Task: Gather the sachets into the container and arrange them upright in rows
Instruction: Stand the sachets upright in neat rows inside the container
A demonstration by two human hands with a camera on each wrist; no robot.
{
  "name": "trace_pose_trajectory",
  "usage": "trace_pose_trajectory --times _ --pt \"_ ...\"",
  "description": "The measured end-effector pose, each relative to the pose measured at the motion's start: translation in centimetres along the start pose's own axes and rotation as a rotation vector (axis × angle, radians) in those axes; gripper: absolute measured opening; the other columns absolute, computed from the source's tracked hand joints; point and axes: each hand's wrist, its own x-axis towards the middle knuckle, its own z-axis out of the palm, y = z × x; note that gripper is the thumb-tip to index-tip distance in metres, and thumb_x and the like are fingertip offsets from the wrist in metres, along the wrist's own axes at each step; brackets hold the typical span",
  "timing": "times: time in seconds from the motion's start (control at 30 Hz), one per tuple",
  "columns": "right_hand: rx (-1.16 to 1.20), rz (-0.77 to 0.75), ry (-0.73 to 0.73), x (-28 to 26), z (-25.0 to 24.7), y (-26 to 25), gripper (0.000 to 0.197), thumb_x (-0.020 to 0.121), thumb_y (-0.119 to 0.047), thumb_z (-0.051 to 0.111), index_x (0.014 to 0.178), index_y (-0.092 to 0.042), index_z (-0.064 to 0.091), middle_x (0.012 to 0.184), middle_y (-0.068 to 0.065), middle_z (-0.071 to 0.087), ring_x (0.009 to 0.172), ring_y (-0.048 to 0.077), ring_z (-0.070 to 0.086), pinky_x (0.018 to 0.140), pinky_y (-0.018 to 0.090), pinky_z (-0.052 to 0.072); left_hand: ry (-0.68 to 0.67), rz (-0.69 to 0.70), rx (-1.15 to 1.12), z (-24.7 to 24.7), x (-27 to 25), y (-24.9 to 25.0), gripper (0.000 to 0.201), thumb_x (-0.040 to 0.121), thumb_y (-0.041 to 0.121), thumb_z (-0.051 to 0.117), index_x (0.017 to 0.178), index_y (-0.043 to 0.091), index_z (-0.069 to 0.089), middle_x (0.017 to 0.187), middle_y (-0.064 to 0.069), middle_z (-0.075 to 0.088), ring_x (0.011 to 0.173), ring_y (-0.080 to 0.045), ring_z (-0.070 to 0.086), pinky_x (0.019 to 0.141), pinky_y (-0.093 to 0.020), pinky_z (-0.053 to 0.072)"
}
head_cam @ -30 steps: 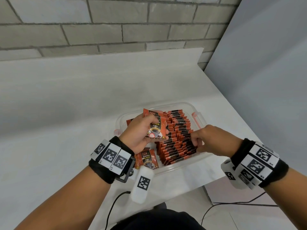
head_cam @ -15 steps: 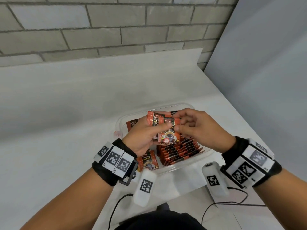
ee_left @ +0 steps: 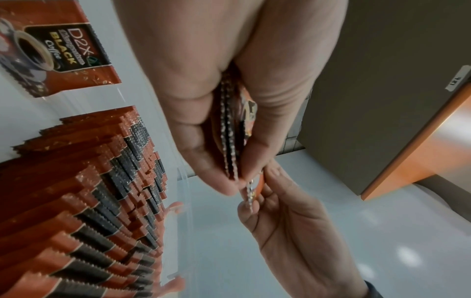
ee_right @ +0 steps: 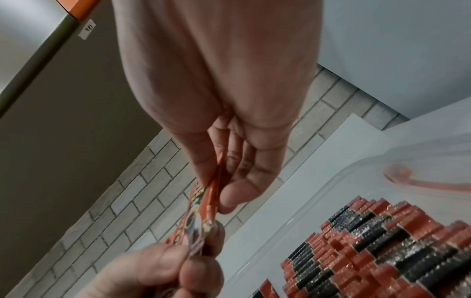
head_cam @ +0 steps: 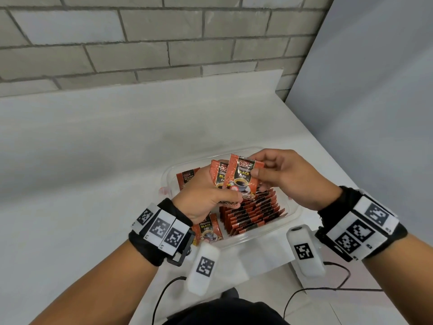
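The right hand (head_cam: 289, 178) pinches the front sachet (head_cam: 241, 178), upright, from the small stack gripped by the left hand (head_cam: 206, 195), directly above the container (head_cam: 294, 213)'s standing row (head_cam: 251, 211), lying toward five o'clock of both hands.

Container (head_cam: 295, 213): on the worktop (head_cam: 93, 184), near its front edge, wall behind.
Standing row (head_cam: 253, 212): inside the container, right part, sachets upright on edge.
Loose sachets: one (head_cam: 207, 231) flat at near-left inside; another (head_cam: 186, 179) at far-left.
Held sachets (head_cam: 241, 179): above the container, between left hand (head_cam: 206, 195) and right hand (head_cam: 290, 179).
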Motion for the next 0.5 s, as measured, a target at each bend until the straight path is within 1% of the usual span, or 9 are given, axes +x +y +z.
trace_pose_trajectory --times 0.07,0.1,0.17,0.2,0.27,0.33,0.4,0.43,0.5 --pt "-0.009 -0.006 0.001 -0.1 -0.5 0.0 0.013 0.09 -0.003 0.058 0.103 -0.006 0.062 0.08 -0.001 0.073 0.066 0.009 0.065 0.057 0.022 0.052 -0.001 0.003 0.025 -0.1 0.0 0.1 0.044 0.072 -0.021 0.066 0.108 0.004 0.063 0.099 -0.016 0.07 0.088 -0.026 0.068 0.07 -0.033 0.056" --pt "-0.01 -0.012 0.016 -0.2 -0.9 0.1 0.011 0.091 -0.003 0.058 0.099 -0.008 0.062 0.079 -0.001 0.072 0.066 0.01 0.065 0.059 0.026 0.052 -0.001 0.004 0.04 -0.1 0.0 0.1 0.046 0.071 -0.021 0.066 0.11 0.004 0.062 0.101 -0.018 0.069 0.089 -0.027 0.067 0.073 -0.034 0.056" --pt "-0.055 -0.039 0.083 -0.2 -2.1 0.3 0.01 0.091 -0.004 0.057 0.093 -0.012 0.062 0.079 0.0 0.072 0.069 0.014 0.065 0.064 0.031 0.051 0.012 -0.005 0.042 -0.3 0.0 0.1 0.052 0.071 -0.021 0.066 0.112 0.011 0.062 0.099 -0.02 0.068 0.084 -0.025 0.066 0.073 -0.035 0.056" --pt "-0.13 -0.059 0.112 -0.3 -2.9 0.5 0.01 0.091 -0.004 0.058 0.091 -0.013 0.063 0.079 -0.001 0.072 0.071 0.015 0.066 0.067 0.031 0.052 0.027 -0.016 0.021 -0.4 0.0 0.1 0.053 0.072 -0.022 0.064 0.111 0.014 0.061 0.094 -0.018 0.067 0.079 -0.022 0.066 0.07 -0.034 0.056" --pt "-0.368 -0.092 0.099 -0.6 -4.2 1.1 0.011 0.09 -0.007 0.061 0.089 -0.017 0.065 0.079 -0.003 0.072 0.075 0.015 0.068 0.073 0.028 0.051 0.05 -0.036 -0.028 -0.5 0.1 0.1 0.051 0.075 -0.021 0.061 0.108 0.017 0.062 0.087 -0.012 0.065 0.071 -0.019 0.064 0.064 -0.034 0.055" --pt "-0.586 -0.082 0.005 -1.2 -5.0 1.9 0.015 0.088 -0.009 0.063 0.085 -0.024 0.066 0.076 -0.007 0.071 0.072 0.012 0.067 0.072 0.022 0.049 0.051 -0.053 -0.063 -0.6 0.1 0.2 0.048 0.077 -0.019 0.06 0.109 0.016 0.062 0.085 -0.011 0.065 0.068 -0.019 0.062 0.062 -0.033 0.055" --pt "-0.709 -0.071 -0.083 -1.8 -5.1 2.7 0.023 0.087 -0.008 0.064 0.081 -0.03 0.065 0.073 -0.012 0.07 0.069 0.003 0.064 0.069 0.012 0.046 0.047 -0.062 -0.079 -0.7 0.2 0.2 0.043 0.08 -0.014 0.061 0.111 0.016 0.062 0.087 -0.009 0.065 0.068 -0.018 0.063 0.063 -0.032 0.055" --pt "-0.745 -0.071 -0.113 -2.0 -5.0 3.1 0.025 0.087 -0.007 0.064 0.082 -0.032 0.064 0.074 -0.014 0.069 0.071 0.001 0.064 0.07 0.009 0.044 0.047 -0.065 -0.08 -0.7 0.2 0.2 0.04 0.082 -0.01 0.063 0.112 0.017 0.062 0.087 -0.008 0.066 0.069 -0.017 0.063 0.064 -0.033 0.055" --pt "-0.798 -0.061 -0.148 -2.3 -4.9 3.6 0.026 0.088 -0.008 0.064 0.083 -0.034 0.063 0.077 -0.016 0.069 0.076 0.001 0.064 0.07 0.007 0.043 0.048 -0.071 -0.078 -0.7 0.2 0.3 0.036 0.083 -0.003 0.065 0.113 0.018 0.062 0.089 -0.008 0.067 0.07 -0.016 0.064 0.066 -0.034 0.055"
